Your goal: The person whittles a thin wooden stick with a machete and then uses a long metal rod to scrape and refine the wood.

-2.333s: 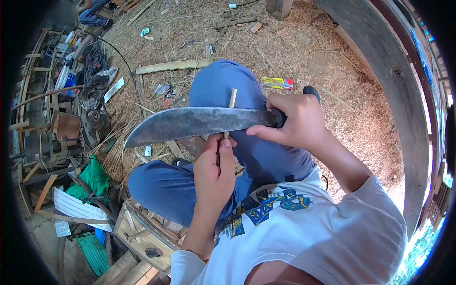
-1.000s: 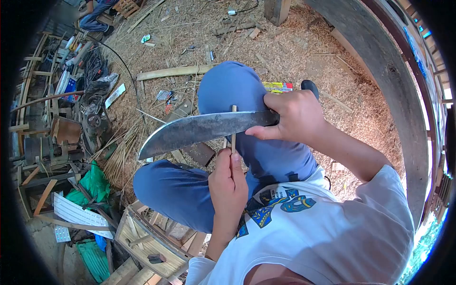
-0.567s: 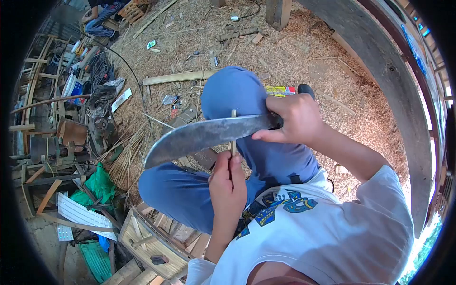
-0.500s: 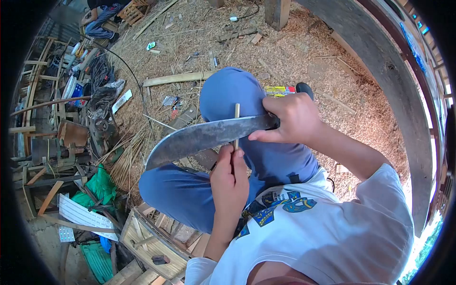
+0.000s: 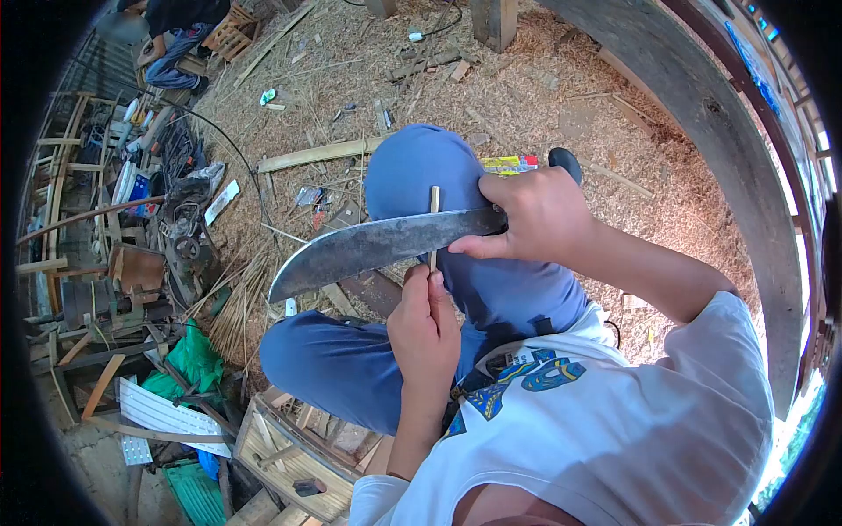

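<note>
In the head view, my right hand is closed around the handle end of a machete, its thumb stretched along the blade's base. The broad, dark blade with a bright upper edge reaches left across my raised knee. My left hand pinches the lower end of a thin wooden stick between thumb and fingers. That stick stands lengthwise over the blue trouser leg. The blade crosses over its middle, hiding that part, so only the top and a short piece below show.
Wood shavings cover the ground. Many thin sticks lie in a pile at the left, near a green bag and a wooden box. A thick beam curves along the right. Another person sits at the far upper left.
The machete and right hand have shifted slightly left and down relative to my knee. The left hand keeps its pinch on the stick. The whole view has also moved a little.
</note>
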Motion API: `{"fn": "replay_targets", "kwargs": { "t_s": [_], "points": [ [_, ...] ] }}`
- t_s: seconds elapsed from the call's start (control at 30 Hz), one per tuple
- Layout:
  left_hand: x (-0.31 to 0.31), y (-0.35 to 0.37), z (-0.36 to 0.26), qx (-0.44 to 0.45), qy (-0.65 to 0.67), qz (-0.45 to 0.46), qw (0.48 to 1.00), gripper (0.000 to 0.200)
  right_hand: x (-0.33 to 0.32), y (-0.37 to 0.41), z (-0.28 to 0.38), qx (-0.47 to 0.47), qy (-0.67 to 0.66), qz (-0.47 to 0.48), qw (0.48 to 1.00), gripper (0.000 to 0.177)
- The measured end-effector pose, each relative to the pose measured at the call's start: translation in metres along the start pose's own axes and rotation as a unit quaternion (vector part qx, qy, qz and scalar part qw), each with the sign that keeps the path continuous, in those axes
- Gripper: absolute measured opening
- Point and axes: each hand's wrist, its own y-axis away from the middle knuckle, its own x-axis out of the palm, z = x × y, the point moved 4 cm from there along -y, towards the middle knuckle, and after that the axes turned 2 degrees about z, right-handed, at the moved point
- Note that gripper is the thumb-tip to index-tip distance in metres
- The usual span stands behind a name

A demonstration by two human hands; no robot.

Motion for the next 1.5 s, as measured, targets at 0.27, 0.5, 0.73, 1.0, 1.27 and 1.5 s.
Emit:
{"fn": "replay_targets", "kwargs": {
  "t_s": [0.27,0.5,0.73,1.0,1.27,1.5],
  "points": [
    [-0.004,0.008,0.001,-0.025,-0.007,0.024,0.999,0.014,0.000,0.003,0.001,0.018,-0.014,-0.025,0.999,0.073],
    [-0.013,0.052,0.019,-0.115,0.050,0.000,0.992,0.015,0.007,0.004,-0.012,0.037,-0.034,-0.111,0.993,0.072],
    [0.002,0.018,0.015,-0.106,0.165,0.019,0.981,0.019,0.002,0.008,-0.007,-0.004,-0.018,-0.079,0.997,0.073],
    [0.010,-0.003,-0.001,-0.087,0.189,0.033,0.978,0.017,-0.001,0.003,-0.008,-0.033,-0.025,-0.052,0.998,0.075],
    [0.014,-0.006,0.002,-0.078,0.150,0.016,0.985,0.023,-0.003,0.003,-0.010,-0.011,-0.033,-0.026,0.999,0.070],
    [0.012,-0.005,-0.005,-0.017,0.030,-0.014,0.999,0.022,-0.007,0.005,-0.007,0.011,0.001,-0.011,1.000,0.074]
  ]
}}
